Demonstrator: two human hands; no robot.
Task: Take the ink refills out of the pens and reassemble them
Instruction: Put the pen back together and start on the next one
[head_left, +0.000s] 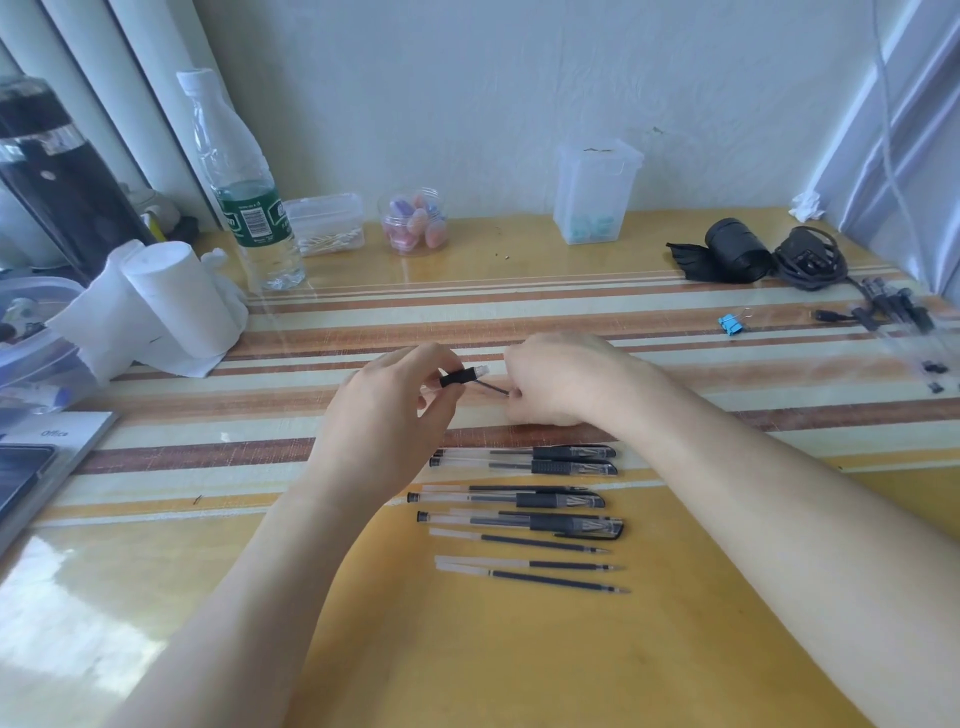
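Note:
My left hand holds a clear pen barrel with a black grip, its open end pointing right. My right hand pinches a thin dark refill whose far end sits inside or at the mouth of the barrel. Both hands hover just above the striped table. Below them lie several capped pens in a row, pointing right. Nearer to me lie three loose refills, clear at the left and dark toward their tips.
At the back stand a water bottle, a small clear box, a jar of pastel items and a tall clear container. Tissue rolls lie left. At right: black cables, a blue binder clip, more pens.

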